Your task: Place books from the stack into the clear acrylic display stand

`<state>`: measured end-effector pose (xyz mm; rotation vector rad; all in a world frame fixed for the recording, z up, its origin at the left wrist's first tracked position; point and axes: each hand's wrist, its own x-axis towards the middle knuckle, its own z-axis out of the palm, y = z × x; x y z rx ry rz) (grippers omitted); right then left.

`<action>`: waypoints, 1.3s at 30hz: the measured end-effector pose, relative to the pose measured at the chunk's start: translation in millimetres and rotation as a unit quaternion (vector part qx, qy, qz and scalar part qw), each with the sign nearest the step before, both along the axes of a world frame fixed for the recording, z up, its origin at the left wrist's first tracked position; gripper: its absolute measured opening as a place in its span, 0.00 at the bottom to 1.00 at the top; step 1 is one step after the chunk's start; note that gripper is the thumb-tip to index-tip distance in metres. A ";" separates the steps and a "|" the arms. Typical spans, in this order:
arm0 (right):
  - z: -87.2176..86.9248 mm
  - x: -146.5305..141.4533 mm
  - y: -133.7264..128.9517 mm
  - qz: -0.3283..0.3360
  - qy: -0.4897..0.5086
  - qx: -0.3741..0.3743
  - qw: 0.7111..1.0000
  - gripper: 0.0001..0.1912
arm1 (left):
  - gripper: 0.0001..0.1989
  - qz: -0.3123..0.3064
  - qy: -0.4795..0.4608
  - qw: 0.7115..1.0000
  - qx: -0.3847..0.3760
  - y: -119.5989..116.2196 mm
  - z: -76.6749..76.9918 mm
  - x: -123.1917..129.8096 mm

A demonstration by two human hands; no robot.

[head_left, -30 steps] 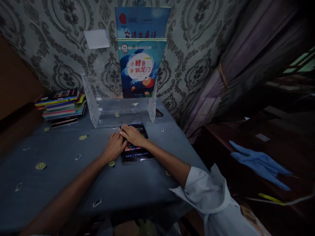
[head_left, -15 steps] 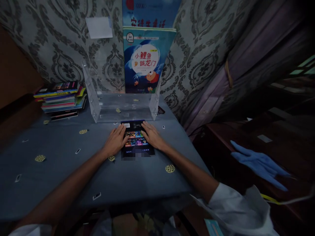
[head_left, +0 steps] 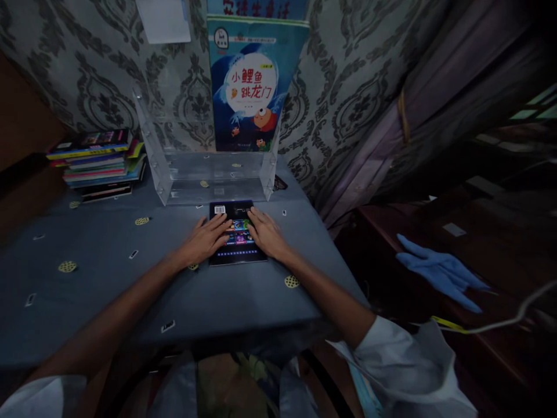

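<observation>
A dark book (head_left: 237, 253) with a barcode and small colourful pictures lies flat on the grey-blue tablecloth. My left hand (head_left: 203, 238) rests on its left side, fingers spread and pointing to the right across the cover. On the book's right side lies my right hand (head_left: 266, 232), its fingers apart and pointing up and left. Neither hand is closed round anything. Just beyond the book stands a clear acrylic rack (head_left: 213, 188), with a blue picture book (head_left: 243, 130) upright in its upper part.
A stack of books (head_left: 98, 162) sits at the table's back left. White paper (head_left: 167, 23) is on the patterned wall. To the right, a blue glove (head_left: 439, 267) lies on a dark red surface (head_left: 378, 232), near a pale cable (head_left: 517, 313).
The camera view has shifted, so the rack and table appear higher. My left hand has moved a little further over the book, and its fingers now point more to the right.
</observation>
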<state>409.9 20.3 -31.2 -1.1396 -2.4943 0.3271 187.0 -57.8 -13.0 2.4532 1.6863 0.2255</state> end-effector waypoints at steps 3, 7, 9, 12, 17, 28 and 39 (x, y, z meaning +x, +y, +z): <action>-2.5 1.0 0.8 0.000 0.001 0.003 1.000 0.27 | 0.27 -0.044 0.006 0.999 0.001 -18.8 2.2 10.0; -6.1 1.7 3.3 0.008 0.007 0.003 1.000 0.27 | 0.26 -0.097 -0.009 0.995 0.007 -44.6 1.5 20.3; -7.5 1.5 4.0 0.008 0.005 -0.001 1.000 0.27 | 0.26 -0.106 -0.021 0.994 0.013 -53.5 0.6 23.1; -9.0 1.1 3.8 0.004 0.007 -0.003 1.000 0.27 | 0.26 -0.096 -0.030 0.995 0.016 -59.4 0.4 24.7; -10.3 0.2 -0.2 0.001 0.017 0.004 1.000 0.27 | 0.24 -0.080 -0.056 0.995 0.012 -57.8 2.4 23.8; -9.8 9.6 -31.9 0.030 -0.006 0.009 0.999 0.29 | 0.22 -0.070 -0.077 0.995 0.012 -56.2 -0.3 22.8; -8.2 13.7 -36.6 0.033 -0.004 0.000 0.999 0.29 | 0.24 0.073 -0.114 0.985 0.104 -21.9 -17.4 -4.4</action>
